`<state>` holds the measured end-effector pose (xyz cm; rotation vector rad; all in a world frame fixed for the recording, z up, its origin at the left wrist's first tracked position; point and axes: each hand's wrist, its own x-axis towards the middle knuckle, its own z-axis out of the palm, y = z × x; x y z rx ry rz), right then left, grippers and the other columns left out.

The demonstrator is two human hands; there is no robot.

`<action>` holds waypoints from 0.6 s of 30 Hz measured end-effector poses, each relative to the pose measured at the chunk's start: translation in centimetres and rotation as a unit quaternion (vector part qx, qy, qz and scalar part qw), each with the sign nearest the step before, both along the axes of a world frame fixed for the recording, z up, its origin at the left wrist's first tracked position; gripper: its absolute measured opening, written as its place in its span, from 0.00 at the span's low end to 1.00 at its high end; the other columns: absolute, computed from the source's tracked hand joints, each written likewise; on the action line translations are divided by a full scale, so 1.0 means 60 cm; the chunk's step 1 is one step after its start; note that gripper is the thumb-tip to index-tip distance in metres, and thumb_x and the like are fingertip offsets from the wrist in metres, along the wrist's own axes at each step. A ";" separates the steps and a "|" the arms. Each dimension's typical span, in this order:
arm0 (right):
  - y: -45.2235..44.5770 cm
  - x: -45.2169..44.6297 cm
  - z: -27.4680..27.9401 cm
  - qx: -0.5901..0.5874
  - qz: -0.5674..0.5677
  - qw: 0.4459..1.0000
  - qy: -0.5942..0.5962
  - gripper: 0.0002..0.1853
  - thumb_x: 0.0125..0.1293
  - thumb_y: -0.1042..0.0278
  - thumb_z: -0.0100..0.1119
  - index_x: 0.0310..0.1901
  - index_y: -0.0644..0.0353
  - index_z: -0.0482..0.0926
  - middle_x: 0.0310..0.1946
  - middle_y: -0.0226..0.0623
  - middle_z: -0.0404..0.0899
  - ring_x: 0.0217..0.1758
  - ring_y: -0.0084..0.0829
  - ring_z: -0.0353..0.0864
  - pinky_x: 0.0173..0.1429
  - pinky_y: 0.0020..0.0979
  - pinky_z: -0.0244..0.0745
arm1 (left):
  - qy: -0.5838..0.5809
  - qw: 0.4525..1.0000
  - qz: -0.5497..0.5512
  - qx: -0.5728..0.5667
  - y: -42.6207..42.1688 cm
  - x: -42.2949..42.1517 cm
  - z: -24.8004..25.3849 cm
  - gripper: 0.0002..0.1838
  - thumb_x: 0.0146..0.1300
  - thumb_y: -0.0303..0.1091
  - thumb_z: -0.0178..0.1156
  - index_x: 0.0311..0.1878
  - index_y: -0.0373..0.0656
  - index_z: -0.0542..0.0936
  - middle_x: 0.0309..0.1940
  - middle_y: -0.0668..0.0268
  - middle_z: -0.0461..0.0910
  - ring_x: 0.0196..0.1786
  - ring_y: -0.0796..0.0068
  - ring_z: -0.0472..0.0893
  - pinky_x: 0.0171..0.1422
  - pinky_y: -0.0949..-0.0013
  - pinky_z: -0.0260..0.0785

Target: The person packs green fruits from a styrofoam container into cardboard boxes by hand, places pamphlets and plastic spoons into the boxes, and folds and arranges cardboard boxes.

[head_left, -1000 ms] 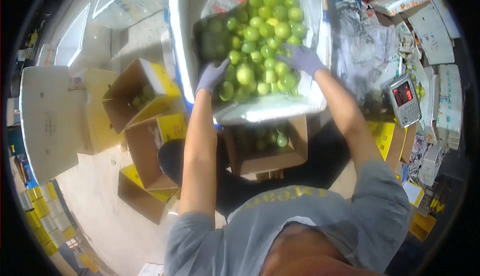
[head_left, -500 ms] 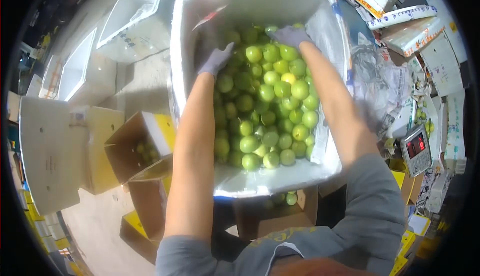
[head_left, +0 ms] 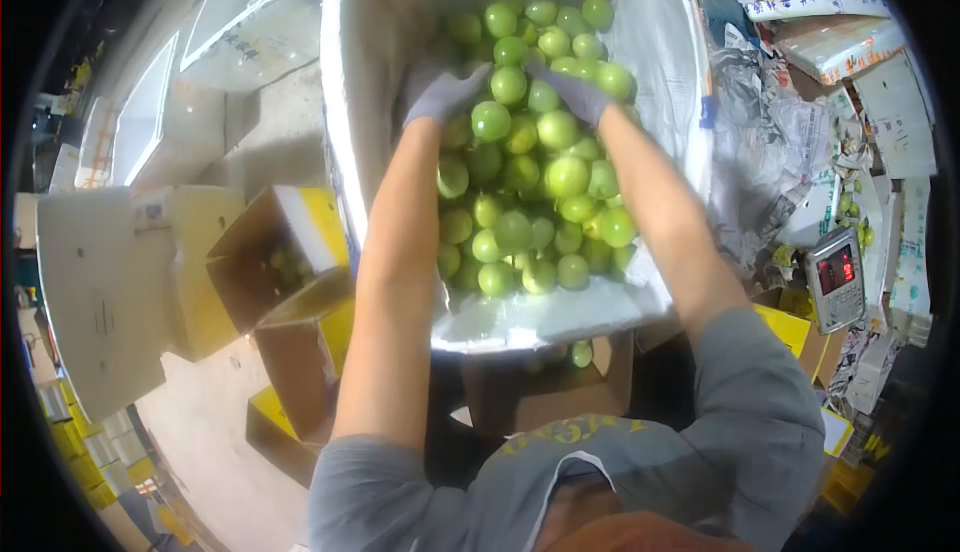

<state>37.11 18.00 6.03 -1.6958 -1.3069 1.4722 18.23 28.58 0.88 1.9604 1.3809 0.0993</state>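
A large white foam box (head_left: pixel 510 330) with a liner holds many round green fruits (head_left: pixel 567 176). My left hand (head_left: pixel 447 94), in a thin purple glove, lies among the fruits on the left side, its fingers spread and pointing inward. Opposite it, my right hand (head_left: pixel 574 90), gloved the same way, rests on fruits with its fingers apart. Several fruits lie between the two hands. Neither hand is closed round a fruit. Below the foam box, a cardboard box (head_left: pixel 545 397) stands between the legs with some green fruits in it.
At the left are open yellow and brown cartons (head_left: pixel 240 252), one with fruits inside, and white foam boxes (head_left: pixel 255 27). A scale with a red display (head_left: pixel 836 277) stands at the right, near crumpled paper and plastic (head_left: pixel 770 132) and foam lids (head_left: pixel 835 42).
Both hands have moved closer together over the fruits. The view has shifted, and the red and white label seen earlier inside the foam box no longer shows.
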 end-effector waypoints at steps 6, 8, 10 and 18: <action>-0.075 -0.009 -0.105 0.020 -0.084 0.986 0.142 0.31 0.70 0.46 0.40 0.63 0.64 0.64 0.61 0.36 0.68 0.62 0.24 0.64 0.66 0.23 0.54 | -0.095 0.991 0.073 -0.055 -0.186 -0.042 0.066 0.42 0.48 0.70 0.54 0.48 0.35 0.79 0.46 0.50 0.79 0.52 0.54 0.77 0.58 0.62 0.66; -0.104 -0.045 -0.101 0.093 -0.106 0.976 0.164 0.29 0.67 0.49 0.50 0.60 0.65 0.68 0.54 0.34 0.73 0.57 0.22 0.69 0.62 0.24 0.60 | -0.138 0.974 0.172 0.052 -0.233 -0.059 -0.003 0.38 0.50 0.64 0.58 0.53 0.37 0.77 0.49 0.50 0.78 0.54 0.56 0.76 0.60 0.63 0.65; -0.130 -0.072 -0.097 0.141 -0.134 0.962 0.192 0.26 0.65 0.53 0.56 0.56 0.66 0.72 0.52 0.32 0.75 0.55 0.21 0.70 0.61 0.22 0.61 | -0.124 0.974 0.179 0.053 -0.263 -0.055 -0.001 0.37 0.51 0.63 0.58 0.54 0.40 0.76 0.54 0.51 0.74 0.57 0.56 0.74 0.61 0.63 0.64; -0.259 -0.141 -0.046 0.201 -0.228 0.938 0.167 0.23 0.66 0.51 0.52 0.47 0.67 0.77 0.44 0.38 0.77 0.50 0.29 0.72 0.54 0.27 0.65 | -0.415 0.841 0.312 0.150 -0.407 0.015 0.020 0.18 0.58 0.42 0.61 0.38 0.33 0.79 0.47 0.51 0.70 0.51 0.56 0.70 0.59 0.64 0.61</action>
